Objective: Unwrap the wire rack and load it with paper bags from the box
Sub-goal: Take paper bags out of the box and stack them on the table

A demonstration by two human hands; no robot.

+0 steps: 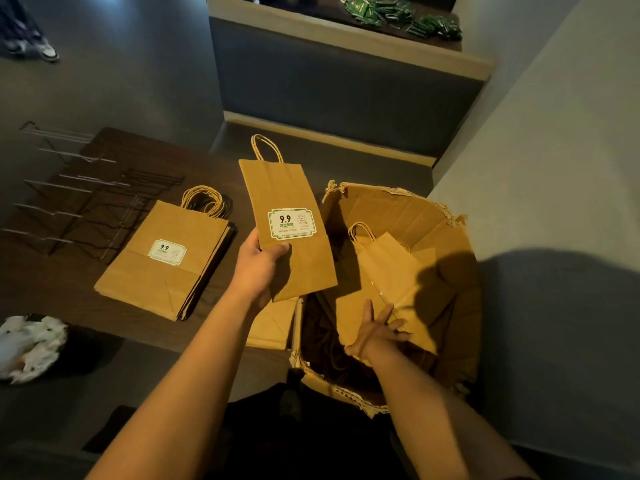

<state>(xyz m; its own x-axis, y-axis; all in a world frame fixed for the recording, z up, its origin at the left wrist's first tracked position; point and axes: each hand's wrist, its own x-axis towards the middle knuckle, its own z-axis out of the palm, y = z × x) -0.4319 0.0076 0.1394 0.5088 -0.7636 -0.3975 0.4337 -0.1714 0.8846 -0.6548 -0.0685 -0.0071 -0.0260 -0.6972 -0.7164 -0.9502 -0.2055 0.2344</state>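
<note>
My left hand grips a flat brown paper bag with a white and green "9.9" label, held up over the table beside the box. My right hand reaches into the open cardboard box with fingers spread, touching another flat paper bag that lies inside. A stack of folded paper bags with the same label lies on the dark table. The black wire rack lies flat at the table's left, bare of wrapping.
A bin with crumpled white wrapping stands at the lower left by the table edge. A dark counter with green packets rises behind. A grey wall runs along the right. A person's feet show at far top left.
</note>
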